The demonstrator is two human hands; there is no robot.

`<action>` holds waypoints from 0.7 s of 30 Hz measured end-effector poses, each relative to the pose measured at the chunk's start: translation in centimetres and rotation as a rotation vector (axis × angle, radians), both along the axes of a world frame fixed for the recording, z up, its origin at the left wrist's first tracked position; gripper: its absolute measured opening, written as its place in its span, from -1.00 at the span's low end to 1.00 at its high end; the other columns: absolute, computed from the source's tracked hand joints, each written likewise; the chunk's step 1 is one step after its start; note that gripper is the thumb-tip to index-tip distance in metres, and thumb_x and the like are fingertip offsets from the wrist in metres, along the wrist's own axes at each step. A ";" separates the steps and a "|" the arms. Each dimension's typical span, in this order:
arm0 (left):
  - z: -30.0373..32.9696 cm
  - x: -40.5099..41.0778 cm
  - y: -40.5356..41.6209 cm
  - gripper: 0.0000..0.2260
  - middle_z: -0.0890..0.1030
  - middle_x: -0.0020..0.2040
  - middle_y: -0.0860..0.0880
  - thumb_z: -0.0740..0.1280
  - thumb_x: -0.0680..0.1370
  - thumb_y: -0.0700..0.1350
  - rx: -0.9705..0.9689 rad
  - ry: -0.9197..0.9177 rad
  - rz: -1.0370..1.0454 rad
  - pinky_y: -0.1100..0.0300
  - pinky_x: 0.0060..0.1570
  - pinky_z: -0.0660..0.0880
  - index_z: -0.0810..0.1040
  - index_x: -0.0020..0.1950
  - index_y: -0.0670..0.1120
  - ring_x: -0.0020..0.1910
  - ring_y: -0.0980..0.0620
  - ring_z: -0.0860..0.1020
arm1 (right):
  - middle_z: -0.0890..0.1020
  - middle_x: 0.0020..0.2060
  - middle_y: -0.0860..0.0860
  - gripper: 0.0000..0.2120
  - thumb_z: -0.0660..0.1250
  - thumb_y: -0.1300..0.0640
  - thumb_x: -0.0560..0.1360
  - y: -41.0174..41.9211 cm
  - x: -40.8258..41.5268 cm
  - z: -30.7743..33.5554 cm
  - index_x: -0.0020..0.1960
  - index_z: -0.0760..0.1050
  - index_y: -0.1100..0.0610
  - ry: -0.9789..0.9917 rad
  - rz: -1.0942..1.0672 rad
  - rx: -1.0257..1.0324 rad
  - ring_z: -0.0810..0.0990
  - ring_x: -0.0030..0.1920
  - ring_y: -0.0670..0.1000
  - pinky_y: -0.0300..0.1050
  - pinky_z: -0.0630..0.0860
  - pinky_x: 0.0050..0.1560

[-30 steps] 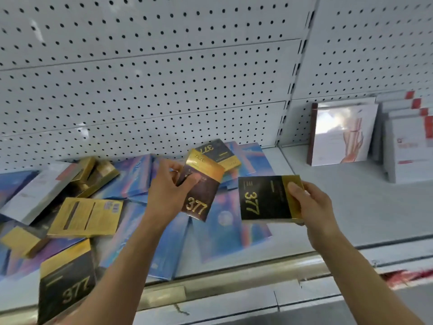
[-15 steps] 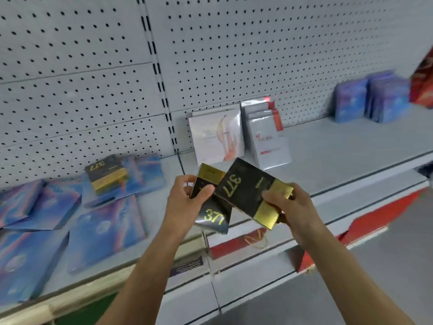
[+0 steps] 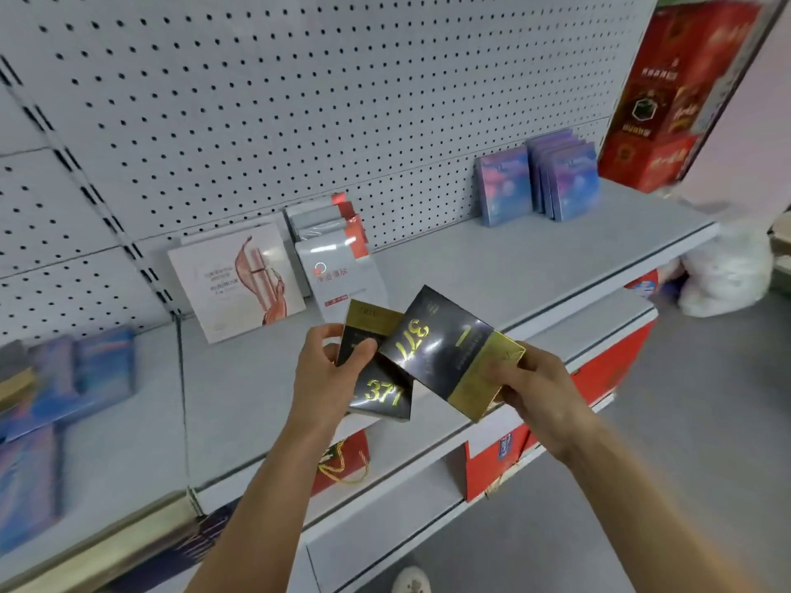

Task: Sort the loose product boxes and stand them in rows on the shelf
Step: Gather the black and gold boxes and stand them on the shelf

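Observation:
My left hand (image 3: 329, 374) grips a black-and-gold "377" box (image 3: 376, 389) held upright, thumb across its front. My right hand (image 3: 539, 391) pinches the gold end of a second black-and-gold "377" box (image 3: 449, 350), tilted so that it overlaps the first one. Both boxes hang in the air above the front edge of the grey shelf (image 3: 492, 267). On that shelf stand a white box with a red figure (image 3: 235, 280), a row of grey-and-red boxes (image 3: 338, 258) and rows of blue boxes (image 3: 552, 181).
Loose blue boxes (image 3: 64, 378) lie flat on the shelf's left section. Red cartons (image 3: 676, 92) are stacked at the far right end. A white bag (image 3: 727, 271) sits on the floor beyond. Red bags (image 3: 505, 460) stand on the lower shelf.
The view has swung right, away from the loose pile. Both hands have carried their boxes along, and the two boxes now overlap in front of the standing rows.

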State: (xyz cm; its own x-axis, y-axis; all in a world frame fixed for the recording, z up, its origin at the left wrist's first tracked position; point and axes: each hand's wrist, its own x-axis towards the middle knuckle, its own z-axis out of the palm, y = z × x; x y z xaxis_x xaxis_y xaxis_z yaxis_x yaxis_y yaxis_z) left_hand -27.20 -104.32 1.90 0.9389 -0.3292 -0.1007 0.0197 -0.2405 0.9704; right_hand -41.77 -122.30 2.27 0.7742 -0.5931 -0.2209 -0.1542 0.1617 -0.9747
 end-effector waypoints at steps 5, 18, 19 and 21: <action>-0.4 2.6 -3.9 -0.68 0.59 0.00 0.04 0.38 0.53 -0.13 -0.003 0.019 0.003 0.15 -0.13 0.53 0.38 0.21 0.08 -0.06 0.05 0.61 | 0.66 -0.18 0.12 -0.91 0.34 0.31 0.47 -5.2 3.1 0.4 -0.06 0.60 0.23 -0.094 -0.200 0.108 0.60 -0.15 0.12 0.04 0.53 -0.10; -0.6 11.7 -12.9 -0.73 0.56 0.14 -0.01 0.29 0.60 -0.05 0.079 -0.004 0.047 0.01 0.15 0.54 0.36 0.28 0.04 0.12 -0.02 0.57 | 0.58 0.07 0.13 -0.71 0.34 0.16 0.54 -17.5 19.4 1.8 0.20 0.33 0.09 -0.020 -0.006 -0.258 0.65 -0.06 0.12 0.05 0.66 -0.20; -0.6 12.2 -13.2 -0.72 0.57 0.16 -0.03 0.30 0.60 -0.06 0.077 0.005 0.054 -0.01 0.15 0.55 0.36 0.29 0.03 0.13 -0.04 0.58 | 0.57 0.09 0.13 -0.67 0.36 0.19 0.52 -18.2 20.7 1.7 0.21 0.32 0.09 0.005 0.018 -0.305 0.64 -0.04 0.12 0.02 0.66 -0.18; -0.7 12.9 -13.6 -0.71 0.57 0.17 -0.04 0.31 0.59 -0.07 0.079 0.015 0.067 0.02 0.12 0.57 0.34 0.28 0.02 0.11 -0.05 0.59 | 0.53 0.13 0.12 -0.63 0.39 0.23 0.49 -19.0 23.0 1.4 0.21 0.31 0.10 0.040 0.068 -0.389 0.62 -0.01 0.12 -0.04 0.66 -0.16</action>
